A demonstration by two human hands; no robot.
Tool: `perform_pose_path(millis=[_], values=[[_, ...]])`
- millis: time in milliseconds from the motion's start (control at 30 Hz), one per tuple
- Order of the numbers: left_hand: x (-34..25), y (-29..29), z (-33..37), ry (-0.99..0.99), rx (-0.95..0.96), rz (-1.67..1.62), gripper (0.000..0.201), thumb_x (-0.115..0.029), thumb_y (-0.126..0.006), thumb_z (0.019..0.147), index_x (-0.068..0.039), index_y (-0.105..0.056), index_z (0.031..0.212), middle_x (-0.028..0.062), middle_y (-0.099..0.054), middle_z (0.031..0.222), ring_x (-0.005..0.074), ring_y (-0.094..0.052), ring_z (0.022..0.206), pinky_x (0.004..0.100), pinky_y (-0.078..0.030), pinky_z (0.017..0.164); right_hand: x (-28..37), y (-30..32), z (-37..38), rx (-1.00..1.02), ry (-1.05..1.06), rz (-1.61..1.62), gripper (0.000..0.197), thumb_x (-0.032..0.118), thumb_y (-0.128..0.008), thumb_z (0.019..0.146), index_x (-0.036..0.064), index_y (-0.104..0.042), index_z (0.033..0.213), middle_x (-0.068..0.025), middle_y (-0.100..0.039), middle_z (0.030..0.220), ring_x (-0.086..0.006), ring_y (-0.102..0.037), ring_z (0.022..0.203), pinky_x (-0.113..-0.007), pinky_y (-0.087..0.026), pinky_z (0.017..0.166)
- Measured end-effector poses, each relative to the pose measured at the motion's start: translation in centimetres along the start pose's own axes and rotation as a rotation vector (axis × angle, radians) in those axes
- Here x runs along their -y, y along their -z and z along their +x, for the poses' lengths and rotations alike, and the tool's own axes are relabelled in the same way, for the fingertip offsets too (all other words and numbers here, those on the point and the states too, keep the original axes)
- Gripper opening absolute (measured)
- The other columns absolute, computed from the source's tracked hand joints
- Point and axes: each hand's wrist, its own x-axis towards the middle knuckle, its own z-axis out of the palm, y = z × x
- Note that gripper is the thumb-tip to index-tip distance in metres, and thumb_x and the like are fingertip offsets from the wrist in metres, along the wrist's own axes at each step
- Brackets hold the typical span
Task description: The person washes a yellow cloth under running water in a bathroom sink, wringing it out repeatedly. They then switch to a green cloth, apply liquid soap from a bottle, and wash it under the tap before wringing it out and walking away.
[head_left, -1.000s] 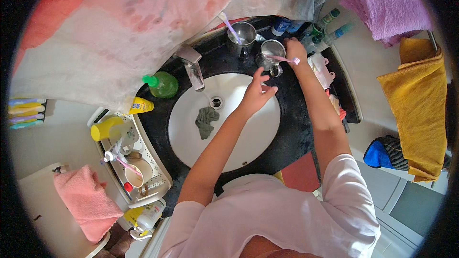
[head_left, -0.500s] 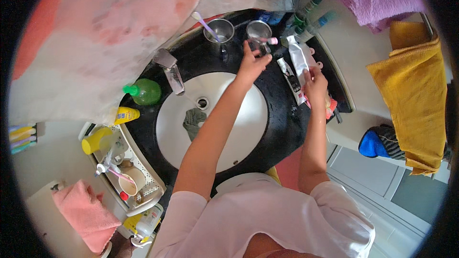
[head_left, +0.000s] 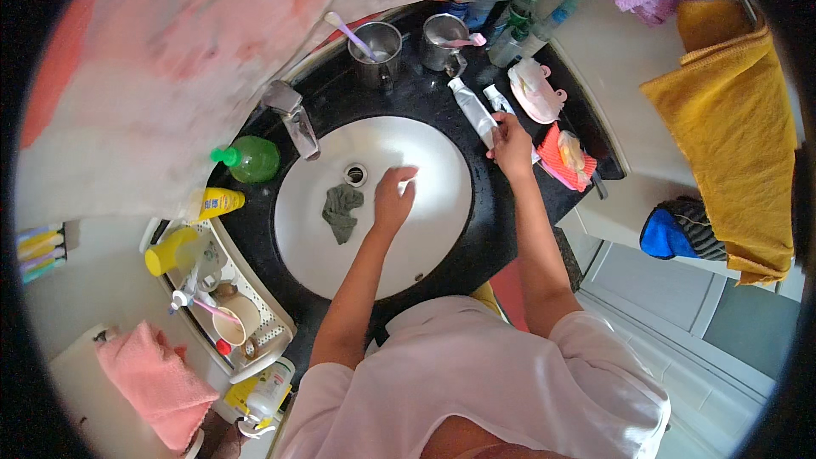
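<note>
My left hand (head_left: 394, 197) hangs over the white sink basin (head_left: 425, 238), fingers apart and holding nothing. A grey cloth (head_left: 341, 211) lies in the basin just to its left, by the drain (head_left: 355, 174). My right hand (head_left: 512, 143) rests on the black counter (head_left: 501, 229) at the basin's right rim, closed on the lower end of a white toothpaste tube (head_left: 473, 109). Behind it stand two metal cups: one (head_left: 377, 49) holds a purple toothbrush, the other (head_left: 444, 37) has a pink toothbrush (head_left: 469, 40) across it.
A chrome tap (head_left: 293, 119) stands at the basin's back left, beside a green soap bottle (head_left: 252, 159) and a yellow bottle (head_left: 218, 202). A white rack (head_left: 223, 306) holds small items at the left. Bottles (head_left: 527, 13), a pink soap dish (head_left: 537, 92), yellow towel (head_left: 733, 127).
My left hand has come back from the metal cups to over the basin. My right hand has left the cup, where the pink toothbrush now rests, and has taken the toothpaste tube.
</note>
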Motion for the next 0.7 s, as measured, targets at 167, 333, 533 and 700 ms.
perform_pose_path(millis=[167,333,533,700], values=[[3.9,5.8,-6.6,0.323,0.093,0.969,0.063,-0.023,-0.071,0.076,-0.014,-0.045,0.133,0.0149,-0.029,0.144,0.0410,-0.024,0.132,0.0555,-0.030,0.100,1.5,-0.3,-1.0,-0.183,0.216,-0.159,0.036,-0.008,-0.051,0.081,0.0032,-0.054,0.116,-0.0180,-0.053,0.113,-0.0295,-0.064,0.070,-0.034,-0.055,0.053],[6.6,7.5,-8.5,0.400,0.158,1.033,0.077,-0.039,-0.068,0.078,-0.019,-0.031,0.143,0.0185,-0.015,0.150,0.0465,-0.015,0.135,0.0658,-0.025,0.098,1.4,-0.2,-3.2,-0.130,0.398,-0.180,0.034,-0.003,-0.056,0.080,0.0091,-0.057,0.111,-0.0125,-0.055,0.111,-0.0325,-0.062,0.085,-0.038,-0.052,0.068],[12.4,3.9,-5.0,0.261,-0.054,0.896,0.072,-0.033,-0.063,0.083,-0.018,-0.029,0.144,0.0220,-0.012,0.150,0.0510,-0.015,0.133,0.0614,-0.027,0.101,-0.8,-0.1,-9.5,0.081,0.561,-0.250,0.028,0.001,-0.056,0.080,0.0137,-0.062,0.104,-0.0104,-0.059,0.106,-0.0314,-0.061,0.090,-0.038,-0.052,0.072],[12.8,5.6,-2.7,0.017,0.286,0.934,0.069,-0.029,-0.064,0.082,-0.019,-0.032,0.142,0.0173,-0.013,0.152,0.0491,-0.023,0.132,0.0589,-0.029,0.102,-3.0,-0.4,-13.5,0.263,0.561,-0.249,0.027,0.002,-0.056,0.079,0.0146,-0.063,0.101,-0.0056,-0.060,0.102,-0.0272,-0.063,0.085,-0.037,-0.053,0.064]])
